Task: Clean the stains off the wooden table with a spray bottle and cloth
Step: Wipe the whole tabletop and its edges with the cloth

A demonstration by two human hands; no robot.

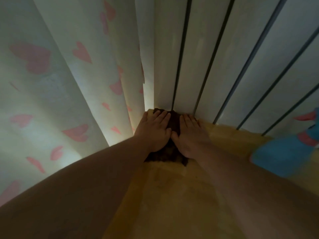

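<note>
Curtain: a pale fabric curtain printed with pink hearts (51,75) hangs left of the left hand. Its folds run out of view at the top and left.
Wall: white panelling with dark vertical grooves (224,66) rises just beyond the fingertips and is cut off at the top.
Table: the yellow-brown wooden table (172,195) stretches from the hands back toward the camera. The light is dim, so marks on its surface are hard to make out.
Forearms: both are bare and reach forward, converging on the table's far edge. The left one covers the table's left edge.
Spray bottle: a blue plastic spray bottle with a red trigger (283,152) stands well right of the right hand. It is blurred and cropped by the frame edge.
Left hand: the left hand (154,131) lies palm down with fingers straight and together, pressing the cloth and clasping nothing.
Right hand: the right hand (192,135) lies the same way, flat and extended, just beside the left.
Cloth: a dark brown textured cloth (174,121) lies under both palms at the wall. It is mostly hidden, showing only between the hands and below the wrists.
</note>
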